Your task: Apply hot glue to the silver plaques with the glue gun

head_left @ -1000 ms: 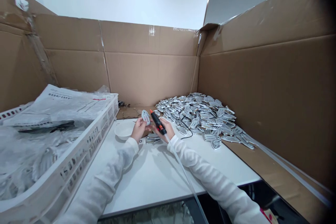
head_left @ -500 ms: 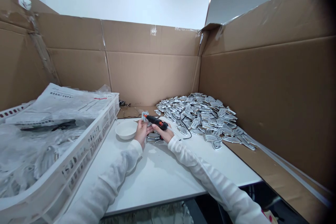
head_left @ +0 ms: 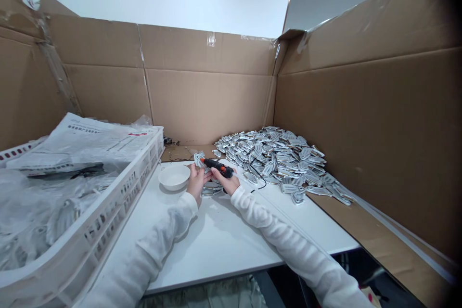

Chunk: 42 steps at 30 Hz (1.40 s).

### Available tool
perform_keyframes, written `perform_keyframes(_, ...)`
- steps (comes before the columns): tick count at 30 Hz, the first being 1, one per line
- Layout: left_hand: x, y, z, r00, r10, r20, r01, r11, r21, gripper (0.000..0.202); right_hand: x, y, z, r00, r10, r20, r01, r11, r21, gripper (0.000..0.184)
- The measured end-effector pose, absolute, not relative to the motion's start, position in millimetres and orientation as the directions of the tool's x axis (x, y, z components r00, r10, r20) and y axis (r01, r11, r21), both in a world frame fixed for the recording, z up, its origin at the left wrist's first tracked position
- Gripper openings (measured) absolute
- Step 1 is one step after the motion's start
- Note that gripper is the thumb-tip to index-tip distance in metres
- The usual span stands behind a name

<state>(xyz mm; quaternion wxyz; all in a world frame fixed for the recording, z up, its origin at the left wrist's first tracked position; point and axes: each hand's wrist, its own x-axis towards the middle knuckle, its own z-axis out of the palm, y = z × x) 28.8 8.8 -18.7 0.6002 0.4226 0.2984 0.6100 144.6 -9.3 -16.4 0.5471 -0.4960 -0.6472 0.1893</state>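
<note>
Near the middle of the frame, the left hand [head_left: 195, 182] pinched a small grey-and-white piece [head_left: 198, 158], while the right hand [head_left: 227, 184] gripped a black-and-orange glue gun [head_left: 220, 168], its tip at the piece, though contact could not be made out. Between the hands, similar pieces [head_left: 212, 189] lay on the white tabletop [head_left: 224, 240], a white bowl [head_left: 173, 178] sitting just left. Farther out, a large heap [head_left: 270, 159] spread right of centre and a white basket [head_left: 77, 232] filled the lower left.
</note>
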Motion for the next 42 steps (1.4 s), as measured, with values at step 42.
perform_keyframes(42,29.7,5.1,-16.9,0.073,0.978,0.197,-0.428,-0.147,0.892,0.029,147.3,-0.1,-24.8,0.085,0.872,0.482,0.414,0.409,-0.813,0.038)
